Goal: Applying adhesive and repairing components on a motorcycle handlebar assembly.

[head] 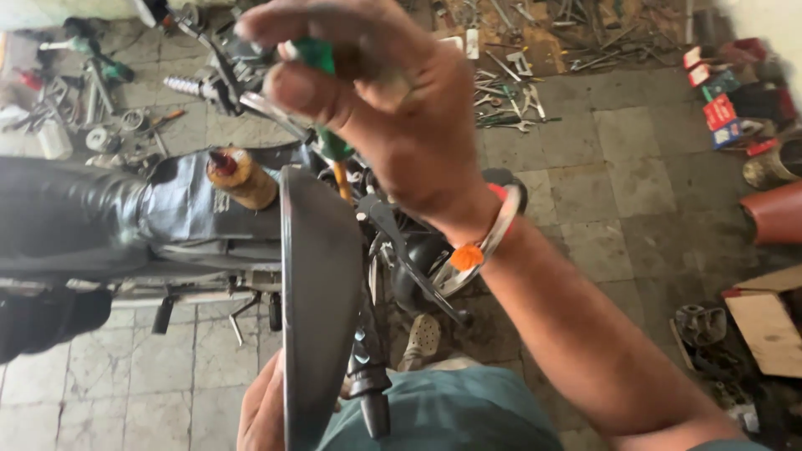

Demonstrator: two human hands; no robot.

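Observation:
My right hand point(393, 100) is raised close to the camera, its fingers closed around the green handle of a screwdriver point(322, 75), whose orange shaft points down toward the handlebar area of a black motorcycle point(125, 217). A metal bangle with an orange bead circles that wrist. My left hand point(261, 409) is low in the view, holding the lower edge of a dark oval mirror point(322, 301) seen edge-on. A black lever and grip point(368, 367) hang just right of the mirror.
The motorcycle lies across the left, with a tan oil filter point(244, 177) resting on its seat. Wrenches and tools point(510, 92) are scattered on the tiled floor behind. Red boxes point(723, 108), an orange tub point(777, 209) and cardboard point(769, 326) stand at right.

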